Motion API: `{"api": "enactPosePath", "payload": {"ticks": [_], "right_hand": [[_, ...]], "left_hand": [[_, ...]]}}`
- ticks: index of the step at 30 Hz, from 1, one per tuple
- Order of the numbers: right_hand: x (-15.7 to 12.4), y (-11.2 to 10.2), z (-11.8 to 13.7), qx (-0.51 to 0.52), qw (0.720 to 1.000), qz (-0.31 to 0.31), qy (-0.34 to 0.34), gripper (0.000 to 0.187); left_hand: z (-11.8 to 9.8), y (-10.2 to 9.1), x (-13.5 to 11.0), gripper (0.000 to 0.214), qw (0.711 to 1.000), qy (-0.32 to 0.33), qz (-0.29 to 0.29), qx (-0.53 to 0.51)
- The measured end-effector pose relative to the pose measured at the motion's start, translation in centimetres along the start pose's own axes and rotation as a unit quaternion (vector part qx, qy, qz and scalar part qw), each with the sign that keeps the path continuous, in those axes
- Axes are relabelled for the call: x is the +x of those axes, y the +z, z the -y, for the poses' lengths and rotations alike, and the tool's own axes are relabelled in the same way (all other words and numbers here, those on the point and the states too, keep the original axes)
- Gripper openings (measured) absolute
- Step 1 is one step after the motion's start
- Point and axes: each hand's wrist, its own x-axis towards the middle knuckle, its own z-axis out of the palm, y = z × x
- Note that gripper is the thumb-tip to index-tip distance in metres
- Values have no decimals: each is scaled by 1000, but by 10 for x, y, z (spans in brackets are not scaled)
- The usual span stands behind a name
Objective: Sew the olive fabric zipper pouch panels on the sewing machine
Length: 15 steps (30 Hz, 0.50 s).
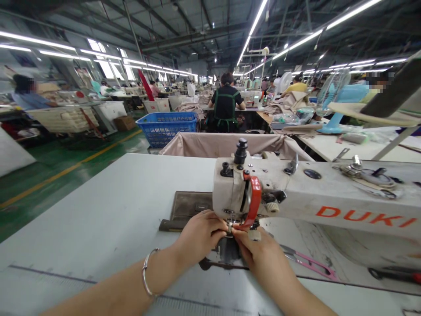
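Both hands are brought together at the needle end of the sewing machine (296,188), the left hand (203,229) from one side and the right hand (263,251) from the other, with their fingertips nearly meeting under the head. The fingers of both are bent and drawn almost closed, but whatever is pinched between them is too small and too hidden to be told. The brown piece (187,204) is laid flat on the counter (98,210), left of the head and partly covered by the left hand. Pink snips (312,260) are left beside the right hand, untouched. The step in hand is judged to be fine placing at the needle; for the next move, steady alignment seems called for, with fingertips kept clear of the needle.
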Motion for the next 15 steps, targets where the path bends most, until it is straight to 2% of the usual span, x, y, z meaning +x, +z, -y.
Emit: {"api": "enactPosePath", "payload": {"ticks": [2,4,7,8,9,11,12,13,14,15], "right_hand": [[-2,-4,0,24,1000,-4,10,32],[-5,-9,-1,57,998,-16,19,33],[-6,-14,-1,81,996,-36,18,31],[-6,-15,-1,81,996,-38,17,30],[-6,-16,-2,78,996,-39,16,29],[-7,-16,-3,71,997,-31,14,27],[-8,-16,-4,68,997,-27,11,27],[-10,-16,-5,65,998,-25,7,27],[-12,-16,-7,59,998,-25,2,27],[-15,-16,-9,52,998,-27,-5,26]], "left_hand": [[2,-15,1,24,1000,7,18,9],[6,-35,-5,49,998,-11,36,47],[14,-67,-39,86,984,-60,131,105],[18,-75,-59,100,976,-68,178,104],[21,-83,-84,114,970,-86,201,106],[28,-95,-145,114,960,-131,218,119],[32,-101,-178,104,958,-147,211,129],[35,-107,-210,84,958,-161,189,143],[37,-115,-242,64,959,-178,147,167],[38,-124,-271,56,960,-184,105,186]]}}
